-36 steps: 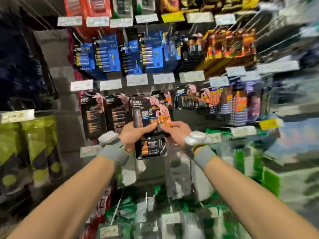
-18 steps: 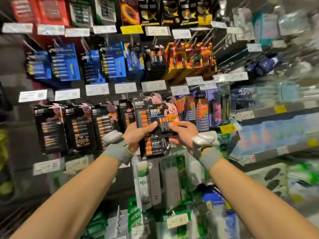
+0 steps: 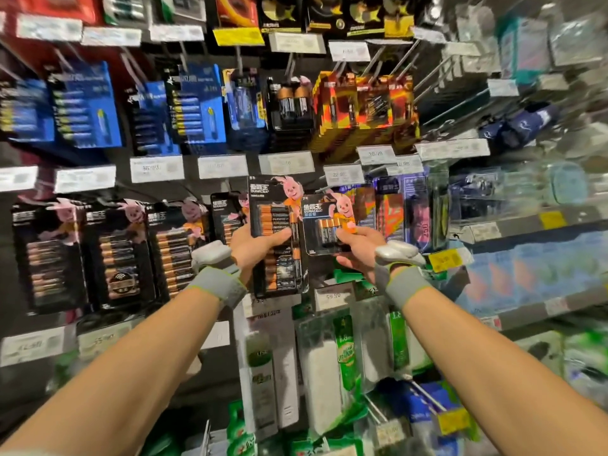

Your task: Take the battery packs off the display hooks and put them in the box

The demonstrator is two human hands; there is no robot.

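STORE AISLE: A person's left hand (image 3: 253, 248) gripped a tall battery pack (image 3: 274, 225), thumb across its front and fingers behind. The right hand (image 3: 358, 251) pinched a small battery pack (image 3: 324, 225) near its lower right corner. Both packs were held up before the display, just below a row of price tags (image 3: 222, 166), and the two cards overlapped at their inner edges. (The box was nowhere in view, and whether either card had cleared its hook could not be told.) A sideways tug seemed likely to snag a hanger hole on a hook tip or bend a card. The small pack, held at one corner only, looked the likelier to slip. More hanging packs (image 3: 115, 255) crowded the left and bare hooks (image 3: 454, 106) jutted at upper right, leaving open room mainly straight back toward the person.
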